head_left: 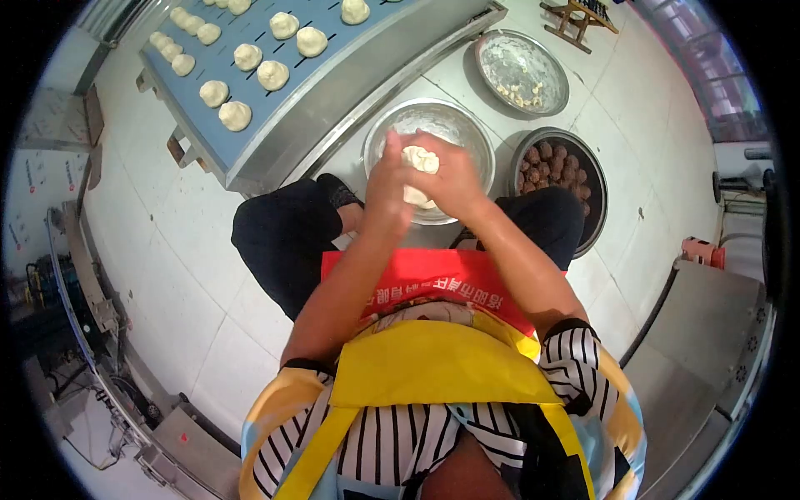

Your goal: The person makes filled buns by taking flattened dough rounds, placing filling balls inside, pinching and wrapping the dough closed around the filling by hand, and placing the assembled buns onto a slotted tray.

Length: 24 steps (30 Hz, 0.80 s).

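My left hand [387,182] and my right hand [454,171] are cupped together around a pale ball of dough [420,159]. Its pleated-looking top shows between my thumbs and fingers. Both hands are over a round metal bowl [477,133] dusted with white flour. More pale dough [416,197] is visible just below my hands; whether it belongs to the same piece I cannot tell. To the right, a dark round tub [593,215] holds several brown balls [554,167] that look like filling.
A blue slatted conveyor [242,158] in a metal frame at upper left carries several rounded dough balls [273,75]. A floured metal basin [546,67] with dough scraps lies beyond the bowl. A small folding stool [579,18] stands at the top. Metal equipment [696,333] lines the right.
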Each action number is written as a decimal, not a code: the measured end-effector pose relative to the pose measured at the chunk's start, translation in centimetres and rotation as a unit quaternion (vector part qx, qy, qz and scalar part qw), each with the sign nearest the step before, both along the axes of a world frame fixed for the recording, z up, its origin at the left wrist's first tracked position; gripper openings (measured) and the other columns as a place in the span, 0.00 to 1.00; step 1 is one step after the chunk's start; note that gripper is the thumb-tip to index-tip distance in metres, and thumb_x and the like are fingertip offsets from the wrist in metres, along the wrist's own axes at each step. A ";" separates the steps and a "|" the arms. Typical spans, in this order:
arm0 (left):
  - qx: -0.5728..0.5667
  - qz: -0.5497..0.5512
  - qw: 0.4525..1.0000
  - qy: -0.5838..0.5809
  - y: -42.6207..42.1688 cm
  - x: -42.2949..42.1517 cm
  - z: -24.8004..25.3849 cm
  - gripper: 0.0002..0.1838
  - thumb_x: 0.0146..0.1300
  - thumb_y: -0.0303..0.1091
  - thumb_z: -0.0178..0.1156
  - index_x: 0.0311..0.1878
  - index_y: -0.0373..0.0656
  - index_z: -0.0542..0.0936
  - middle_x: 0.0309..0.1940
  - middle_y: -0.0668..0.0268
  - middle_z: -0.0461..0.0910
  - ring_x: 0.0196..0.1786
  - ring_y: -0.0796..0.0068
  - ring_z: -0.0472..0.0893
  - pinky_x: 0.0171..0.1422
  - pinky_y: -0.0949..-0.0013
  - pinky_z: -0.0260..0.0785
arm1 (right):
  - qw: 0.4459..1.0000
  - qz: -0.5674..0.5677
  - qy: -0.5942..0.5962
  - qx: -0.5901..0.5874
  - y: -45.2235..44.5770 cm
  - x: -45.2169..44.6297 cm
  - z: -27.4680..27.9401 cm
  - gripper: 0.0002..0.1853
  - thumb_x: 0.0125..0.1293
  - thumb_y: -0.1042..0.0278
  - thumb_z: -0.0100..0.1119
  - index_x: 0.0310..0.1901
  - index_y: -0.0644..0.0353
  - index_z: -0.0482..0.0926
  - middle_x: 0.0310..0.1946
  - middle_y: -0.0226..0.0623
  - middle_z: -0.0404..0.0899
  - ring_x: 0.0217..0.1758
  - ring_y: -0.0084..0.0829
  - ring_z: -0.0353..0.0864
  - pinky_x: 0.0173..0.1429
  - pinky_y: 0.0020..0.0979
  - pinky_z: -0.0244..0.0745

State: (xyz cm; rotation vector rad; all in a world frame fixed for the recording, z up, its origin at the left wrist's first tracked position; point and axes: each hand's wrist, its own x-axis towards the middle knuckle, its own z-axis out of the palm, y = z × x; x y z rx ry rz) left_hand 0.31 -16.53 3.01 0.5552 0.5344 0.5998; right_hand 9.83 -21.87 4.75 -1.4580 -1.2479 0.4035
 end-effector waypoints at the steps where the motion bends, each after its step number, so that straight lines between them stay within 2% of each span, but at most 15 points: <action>1: 0.074 -0.015 0.996 0.047 0.7 -0.3 -2.7 0.33 0.66 0.62 0.47 0.55 0.39 0.72 0.47 0.63 0.78 0.51 0.70 0.78 0.55 0.66 0.71 | 1.000 0.018 0.008 -0.011 0.0 0.1 -0.1 0.21 0.50 0.56 0.67 0.41 0.64 0.79 0.33 0.45 0.81 0.34 0.42 0.80 0.42 0.36 0.74; 2: 0.146 -0.027 0.984 0.096 1.5 -0.6 -5.4 0.32 0.66 0.62 0.47 0.55 0.40 0.72 0.48 0.63 0.78 0.51 0.69 0.78 0.55 0.66 0.72 | 0.999 0.036 0.016 -0.022 0.0 0.1 -0.3 0.21 0.50 0.55 0.67 0.40 0.64 0.80 0.33 0.46 0.81 0.35 0.43 0.80 0.43 0.36 0.74; 3: 0.126 -0.058 0.986 0.091 1.6 -1.1 -5.4 0.32 0.67 0.62 0.47 0.55 0.39 0.72 0.48 0.63 0.78 0.51 0.69 0.78 0.55 0.66 0.72 | 0.993 0.072 0.037 -0.091 -0.5 0.5 0.5 0.21 0.50 0.54 0.67 0.40 0.64 0.80 0.32 0.46 0.81 0.36 0.44 0.81 0.45 0.36 0.74; 5: -0.040 -0.038 0.996 0.070 0.6 -0.5 -1.2 0.32 0.67 0.62 0.47 0.55 0.39 0.72 0.48 0.62 0.78 0.51 0.70 0.78 0.55 0.66 0.72 | 0.976 0.073 0.097 -0.180 -0.6 0.5 1.4 0.22 0.50 0.52 0.68 0.39 0.63 0.80 0.30 0.47 0.80 0.39 0.44 0.81 0.49 0.35 0.74; 8: -0.018 0.007 0.998 0.058 0.2 -0.3 0.5 0.33 0.66 0.63 0.46 0.54 0.39 0.72 0.47 0.63 0.78 0.51 0.71 0.78 0.55 0.66 0.72 | 0.996 -0.015 -0.085 -0.001 0.1 -0.2 -0.2 0.23 0.49 0.51 0.69 0.38 0.63 0.80 0.29 0.47 0.80 0.38 0.41 0.82 0.47 0.35 0.74; 11: 0.046 -0.102 0.978 0.175 1.6 -1.5 1.7 0.34 0.67 0.63 0.47 0.52 0.36 0.75 0.44 0.64 0.77 0.45 0.76 0.77 0.51 0.72 0.70 | 0.972 0.150 0.137 -0.118 -0.8 0.4 2.1 0.20 0.53 0.63 0.67 0.46 0.63 0.80 0.40 0.43 0.82 0.44 0.27 0.79 0.55 0.30 0.71; 14: -0.005 -0.003 0.998 0.062 0.5 -0.2 -1.1 0.34 0.67 0.62 0.47 0.51 0.35 0.76 0.43 0.62 0.79 0.46 0.77 0.78 0.51 0.72 0.70 | 0.976 0.064 0.055 -0.202 -0.5 0.5 2.9 0.21 0.54 0.62 0.66 0.49 0.63 0.80 0.42 0.42 0.82 0.45 0.28 0.78 0.57 0.30 0.70; 15: 0.006 -0.007 0.999 0.050 0.1 -0.4 0.6 0.34 0.68 0.62 0.43 0.58 0.38 0.70 0.51 0.63 0.76 0.52 0.72 0.77 0.57 0.66 0.71 | 0.981 0.059 0.047 -0.178 -0.2 0.5 2.7 0.20 0.54 0.60 0.66 0.47 0.62 0.80 0.41 0.43 0.82 0.44 0.32 0.80 0.55 0.30 0.71; 17: 0.036 -0.082 0.992 0.088 0.8 -1.3 0.0 0.33 0.68 0.62 0.45 0.58 0.39 0.70 0.51 0.62 0.75 0.52 0.72 0.77 0.56 0.65 0.72 | 0.989 0.047 0.037 -0.137 -0.2 0.2 1.7 0.21 0.54 0.54 0.66 0.43 0.61 0.81 0.40 0.45 0.82 0.43 0.39 0.83 0.51 0.31 0.74; 18: 0.052 -0.117 0.986 0.107 1.6 -2.0 -0.7 0.33 0.68 0.61 0.46 0.58 0.39 0.70 0.52 0.62 0.75 0.52 0.72 0.77 0.56 0.65 0.72 | 0.986 0.088 0.055 -0.132 -0.2 0.3 1.7 0.20 0.55 0.56 0.65 0.45 0.62 0.80 0.41 0.45 0.82 0.44 0.36 0.82 0.52 0.31 0.73; 19: 0.298 -0.175 0.930 0.124 2.5 -2.7 -1.6 0.34 0.67 0.62 0.47 0.59 0.40 0.69 0.51 0.62 0.75 0.52 0.70 0.78 0.55 0.65 0.72 | 0.981 0.129 0.074 -0.127 -0.2 0.5 1.9 0.20 0.56 0.59 0.65 0.47 0.63 0.80 0.42 0.44 0.82 0.46 0.33 0.81 0.53 0.31 0.72; 20: 0.204 -0.134 0.961 0.128 2.2 -2.6 -2.5 0.32 0.67 0.61 0.47 0.57 0.39 0.71 0.48 0.62 0.76 0.50 0.71 0.78 0.53 0.67 0.71 | 0.974 0.168 0.095 -0.122 -0.4 0.5 2.1 0.20 0.56 0.61 0.64 0.49 0.64 0.79 0.44 0.44 0.82 0.48 0.30 0.80 0.54 0.31 0.72; 21: 0.108 -0.091 0.982 0.129 1.4 -1.7 -1.5 0.31 0.68 0.60 0.47 0.54 0.38 0.73 0.46 0.63 0.77 0.47 0.73 0.78 0.52 0.69 0.71 | 0.965 0.152 0.130 -0.169 -0.3 0.8 2.2 0.20 0.56 0.61 0.64 0.48 0.64 0.79 0.45 0.44 0.82 0.51 0.33 0.80 0.56 0.33 0.71; 22: 0.014 -0.046 0.991 0.125 0.8 -0.6 -0.5 0.30 0.69 0.59 0.47 0.52 0.37 0.74 0.43 0.63 0.77 0.45 0.74 0.79 0.50 0.72 0.70 | 0.980 0.104 0.063 -0.155 -0.3 0.8 2.0 0.20 0.56 0.61 0.64 0.49 0.63 0.80 0.44 0.42 0.82 0.52 0.33 0.80 0.56 0.33 0.71; 24: -0.005 -0.009 0.994 0.113 0.1 -0.1 1.1 0.32 0.67 0.61 0.48 0.54 0.38 0.73 0.46 0.62 0.77 0.48 0.71 0.79 0.51 0.69 0.72 | 0.989 0.010 -0.072 -0.126 -0.1 0.3 1.1 0.21 0.56 0.61 0.65 0.50 0.62 0.80 0.44 0.40 0.83 0.52 0.34 0.79 0.58 0.33 0.71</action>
